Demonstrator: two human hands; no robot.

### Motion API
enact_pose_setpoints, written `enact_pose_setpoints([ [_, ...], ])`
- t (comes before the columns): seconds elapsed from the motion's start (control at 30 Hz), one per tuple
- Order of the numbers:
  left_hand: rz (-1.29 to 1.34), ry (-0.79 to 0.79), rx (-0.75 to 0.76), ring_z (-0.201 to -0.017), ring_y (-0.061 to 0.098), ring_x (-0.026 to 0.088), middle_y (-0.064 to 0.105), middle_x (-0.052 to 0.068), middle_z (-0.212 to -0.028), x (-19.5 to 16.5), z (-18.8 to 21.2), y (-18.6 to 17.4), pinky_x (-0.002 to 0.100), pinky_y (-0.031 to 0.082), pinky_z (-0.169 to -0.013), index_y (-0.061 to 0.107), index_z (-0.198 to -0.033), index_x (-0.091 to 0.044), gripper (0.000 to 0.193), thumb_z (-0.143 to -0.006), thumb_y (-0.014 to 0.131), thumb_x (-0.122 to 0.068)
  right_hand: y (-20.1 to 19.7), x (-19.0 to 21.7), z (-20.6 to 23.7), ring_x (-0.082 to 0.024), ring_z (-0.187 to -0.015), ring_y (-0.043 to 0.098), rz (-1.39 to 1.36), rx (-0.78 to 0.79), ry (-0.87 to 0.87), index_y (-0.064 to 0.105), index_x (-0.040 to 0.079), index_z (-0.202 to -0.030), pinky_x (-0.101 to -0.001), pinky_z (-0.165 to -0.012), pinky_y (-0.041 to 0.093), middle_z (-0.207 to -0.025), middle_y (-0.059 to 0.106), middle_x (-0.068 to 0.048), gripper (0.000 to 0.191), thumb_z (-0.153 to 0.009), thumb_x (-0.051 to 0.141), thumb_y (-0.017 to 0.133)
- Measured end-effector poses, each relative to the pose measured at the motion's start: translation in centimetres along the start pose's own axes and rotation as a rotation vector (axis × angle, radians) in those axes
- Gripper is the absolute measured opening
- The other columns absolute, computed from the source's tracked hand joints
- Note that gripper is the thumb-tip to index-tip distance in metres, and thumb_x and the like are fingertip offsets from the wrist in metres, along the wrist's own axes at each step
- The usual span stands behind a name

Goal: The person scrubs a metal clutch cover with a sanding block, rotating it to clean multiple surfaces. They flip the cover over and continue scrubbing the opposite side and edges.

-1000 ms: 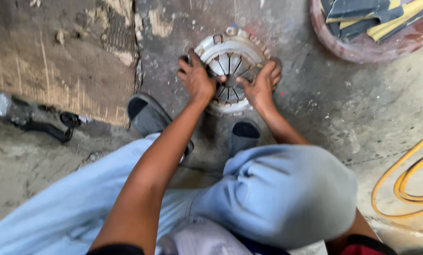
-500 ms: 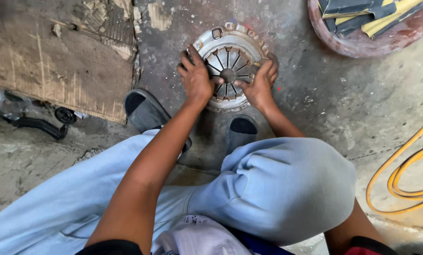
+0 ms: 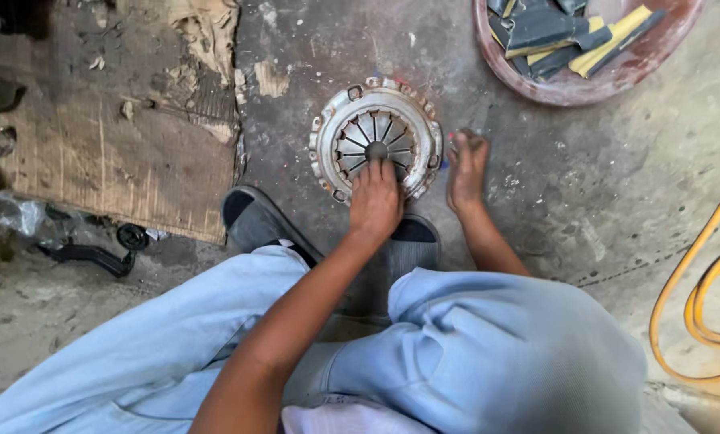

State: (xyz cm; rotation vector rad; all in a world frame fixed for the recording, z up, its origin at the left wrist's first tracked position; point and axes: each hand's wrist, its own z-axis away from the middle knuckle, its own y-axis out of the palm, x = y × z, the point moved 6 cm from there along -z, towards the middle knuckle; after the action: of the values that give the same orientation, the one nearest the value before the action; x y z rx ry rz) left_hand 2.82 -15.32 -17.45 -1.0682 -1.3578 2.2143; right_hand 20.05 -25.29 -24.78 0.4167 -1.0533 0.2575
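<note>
A round metal clutch cover (image 3: 376, 138) with radial spring fingers around a dark centre hole is seen lying flat on the stained concrete floor (image 3: 537, 193), directly beyond the fingertips of the left hand (image 3: 374, 201). That hand is laid palm down on the near edge of the cover, its fingers (image 3: 380, 170) held straight and close together, reaching toward the centre hole; nothing is gripped by them. Just to the right of those fingers, beside the cover's rim, the right hand (image 3: 466, 167) is held loosely curled above the floor; whether anything small is pinched in its fingertips cannot be told. Beneath the wrists, two dark sandals (image 3: 259, 221) are planted on the floor, and nearer still the person's knees are covered by light blue trousers (image 3: 488, 354). Left of the left fingers, a worn sheet of cardboard (image 3: 111, 153) is spread out, with a small black tool (image 3: 95, 255) lying below its near edge. Far beyond the right fingers, a reddish basin (image 3: 585, 90) filled with dark and yellow strips is placed, and well off to the right a yellow hose (image 3: 697, 297) is coiled
</note>
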Motion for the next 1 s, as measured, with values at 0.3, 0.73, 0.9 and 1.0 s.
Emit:
enact_pose_setpoints([
  [0.3,-0.079,0.003,-0.014,-0.109,0.058,0.039,0.060,0.023,-0.115,-1.5,-3.9,-3.1,0.051,0.042,-0.097,0.054,-0.123,0.008,0.068,-0.082,0.077,-0.042,-7.3,-3.5,4.6,-0.017,-0.106,0.063,-0.019,-0.272,0.045,0.048,0.013,-0.120,-0.0379,-0.087,0.052,-0.117,0.062,-0.003,0.030,-0.101,0.031,0.062],
  [0.73,0.210,-0.249,0.323,-0.098,0.068,0.046,0.073,0.025,-0.089,-1.3,-5.1,-4.2,0.062,0.029,-0.106,0.037,-0.126,0.005,0.089,-0.081,0.078,-0.060,-4.1,-4.6,7.9,-0.020,-0.103,0.064,-0.266,-0.195,0.182,0.050,0.012,-0.125,-0.0369,-0.085,0.051,-0.121,0.062,-0.008,0.035,-0.101,0.035,0.061],
  [0.9,0.250,-0.182,0.316,-0.084,0.069,0.039,0.072,0.019,-0.079,-1.9,-3.2,-8.9,0.055,0.038,-0.098,0.052,-0.112,-0.002,0.067,-0.087,0.075,-0.059,-2.3,-3.9,8.6,-0.025,-0.112,0.067,-0.425,-0.064,0.298,0.055,0.004,-0.131,-0.0404,-0.093,0.053,-0.128,0.067,-0.013,0.050,-0.101,0.045,0.054],
  [1.0,0.417,-0.184,0.386,-0.076,0.066,0.027,0.066,0.013,-0.082,-0.3,-3.2,-10.2,0.042,0.053,-0.076,0.057,-0.103,-0.007,0.058,-0.083,0.076,-0.058,-2.9,-3.7,8.1,-0.024,-0.106,0.064,-0.319,-0.075,0.264,0.055,0.007,-0.128,-0.0403,-0.088,0.051,-0.122,0.065,-0.013,0.046,-0.103,0.046,0.057],
])
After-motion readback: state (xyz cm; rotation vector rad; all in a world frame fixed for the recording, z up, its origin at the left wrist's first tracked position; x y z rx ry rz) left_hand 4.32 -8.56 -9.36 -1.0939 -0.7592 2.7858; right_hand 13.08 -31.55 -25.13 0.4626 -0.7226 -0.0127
